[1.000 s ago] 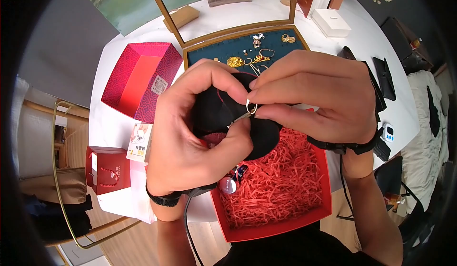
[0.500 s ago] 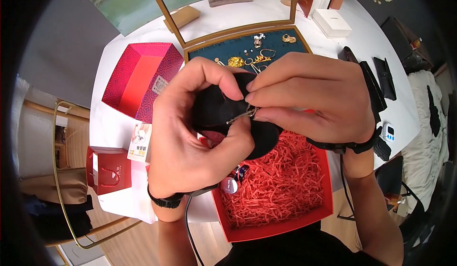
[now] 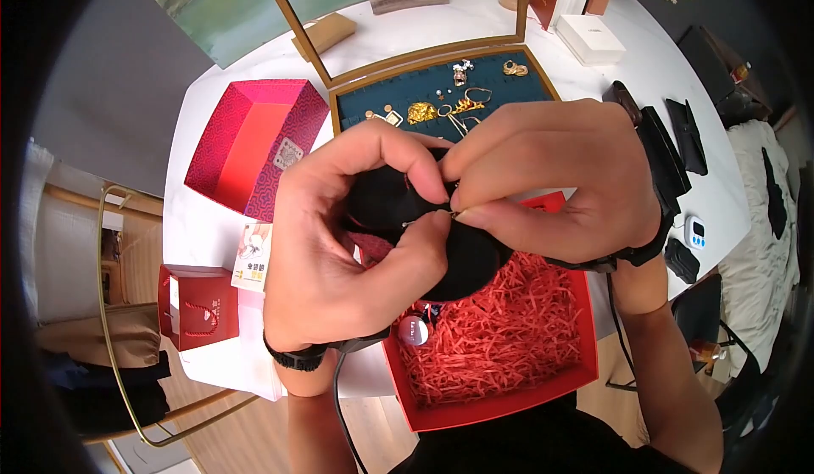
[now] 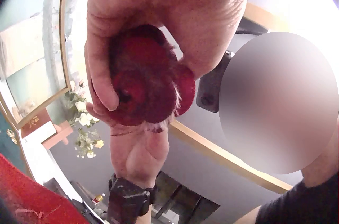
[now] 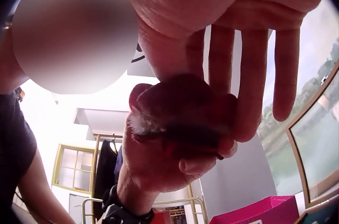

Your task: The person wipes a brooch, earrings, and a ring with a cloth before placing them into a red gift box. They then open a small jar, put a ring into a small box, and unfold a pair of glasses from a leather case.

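A dark red fabric flower [image 4: 145,83] with rounded petals shows from its front in the left wrist view. Its black back [image 3: 475,262] faces up in the head view, over the box of shredded paper. My left hand [image 3: 339,245] holds the flower, fingers curled around its edge and thumb pressed on the back. A thin metal piece [image 3: 409,223] sticks out by the thumb tip. My right hand [image 3: 568,177] pinches at this metal fastener with thumb and fingertips, which mostly hide it. The flower appears dark and shadowed between both hands in the right wrist view.
Below the hands stands a red box [image 3: 585,313] of shredded red paper [image 3: 509,338], with a small round item [image 3: 413,331] inside. Behind is an open jewelry case [image 3: 365,101]. A magenta box [image 3: 292,147] and red gift bag [image 3: 208,317] stand left.
The metal loop seen earlier is now hidden behind my fingertips. The right thumb and fingers have come closer together over the fastener, slightly lower. My left hand keeps its hold on the flower.
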A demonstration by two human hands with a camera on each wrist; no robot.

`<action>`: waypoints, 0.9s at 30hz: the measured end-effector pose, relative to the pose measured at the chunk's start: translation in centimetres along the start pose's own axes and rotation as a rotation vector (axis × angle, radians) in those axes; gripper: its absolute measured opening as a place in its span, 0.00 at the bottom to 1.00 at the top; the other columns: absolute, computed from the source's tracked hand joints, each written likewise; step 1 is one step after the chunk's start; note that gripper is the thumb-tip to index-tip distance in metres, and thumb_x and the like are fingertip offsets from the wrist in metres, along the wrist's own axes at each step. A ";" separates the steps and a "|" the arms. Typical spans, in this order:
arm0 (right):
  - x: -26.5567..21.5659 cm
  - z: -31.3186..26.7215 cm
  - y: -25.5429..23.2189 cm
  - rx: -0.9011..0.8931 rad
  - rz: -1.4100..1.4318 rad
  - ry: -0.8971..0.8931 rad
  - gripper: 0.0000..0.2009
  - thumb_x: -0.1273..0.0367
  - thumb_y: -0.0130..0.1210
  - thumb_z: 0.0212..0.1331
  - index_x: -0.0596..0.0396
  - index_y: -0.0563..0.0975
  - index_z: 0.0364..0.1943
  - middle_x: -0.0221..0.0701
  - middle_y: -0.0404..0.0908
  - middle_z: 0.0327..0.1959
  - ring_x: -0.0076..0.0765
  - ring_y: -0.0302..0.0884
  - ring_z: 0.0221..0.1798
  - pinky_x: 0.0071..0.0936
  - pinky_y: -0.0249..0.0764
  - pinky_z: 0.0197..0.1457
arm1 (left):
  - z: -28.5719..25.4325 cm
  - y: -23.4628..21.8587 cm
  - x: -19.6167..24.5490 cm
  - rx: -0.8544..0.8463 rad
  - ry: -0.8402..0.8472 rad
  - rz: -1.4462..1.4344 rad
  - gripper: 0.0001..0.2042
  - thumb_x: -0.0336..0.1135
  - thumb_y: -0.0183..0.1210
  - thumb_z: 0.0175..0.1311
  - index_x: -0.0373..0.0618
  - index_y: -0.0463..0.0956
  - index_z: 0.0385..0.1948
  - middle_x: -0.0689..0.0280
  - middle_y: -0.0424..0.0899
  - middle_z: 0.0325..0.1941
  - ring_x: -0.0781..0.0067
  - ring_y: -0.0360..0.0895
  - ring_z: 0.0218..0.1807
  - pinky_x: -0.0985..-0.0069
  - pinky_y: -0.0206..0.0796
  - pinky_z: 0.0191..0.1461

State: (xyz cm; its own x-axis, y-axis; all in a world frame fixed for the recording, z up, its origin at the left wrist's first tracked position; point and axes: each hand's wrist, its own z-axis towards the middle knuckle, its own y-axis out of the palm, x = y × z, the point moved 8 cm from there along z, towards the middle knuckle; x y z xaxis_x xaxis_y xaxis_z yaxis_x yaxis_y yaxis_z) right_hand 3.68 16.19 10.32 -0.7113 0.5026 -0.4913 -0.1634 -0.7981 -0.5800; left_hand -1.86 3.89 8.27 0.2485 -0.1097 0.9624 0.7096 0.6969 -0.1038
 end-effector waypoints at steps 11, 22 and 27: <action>1.5 -0.1 0.9 -0.103 0.423 0.195 0.03 0.78 0.64 0.50 0.58 0.81 0.29 0.31 0.82 0.29 0.29 0.79 0.31 0.22 0.72 0.36 | 0.3 0.5 -1.8 -0.062 -0.257 -0.295 0.12 0.25 0.54 0.42 0.37 0.68 0.32 0.63 0.80 0.31 0.79 0.75 0.34 0.85 0.63 0.39; 2.7 -0.9 0.8 -0.059 0.610 0.470 0.02 0.76 0.61 0.59 0.63 0.81 0.32 0.30 0.83 0.31 0.21 0.78 0.35 0.20 0.74 0.41 | 1.0 -0.1 -1.8 0.013 -0.063 -0.250 0.07 0.29 0.56 0.48 0.40 0.71 0.29 0.55 0.79 0.41 0.68 0.75 0.44 0.77 0.63 0.52; 2.7 -0.9 0.9 -0.099 0.542 0.478 0.03 0.76 0.60 0.60 0.63 0.81 0.33 0.29 0.82 0.31 0.20 0.79 0.35 0.19 0.74 0.41 | 1.0 -0.5 -0.6 -0.201 0.060 0.030 0.06 0.23 0.61 0.45 0.38 0.78 0.27 0.57 0.80 0.41 0.68 0.75 0.44 0.74 0.63 0.54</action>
State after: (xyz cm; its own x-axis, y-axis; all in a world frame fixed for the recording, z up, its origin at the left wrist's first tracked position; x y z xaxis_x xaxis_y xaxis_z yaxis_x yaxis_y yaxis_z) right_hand 2.27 17.09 7.87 -0.2946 0.1539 -0.9431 0.2053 -0.9537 -0.2198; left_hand -2.99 4.33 7.96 0.3060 -0.1372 0.9421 0.8171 0.5457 -0.1860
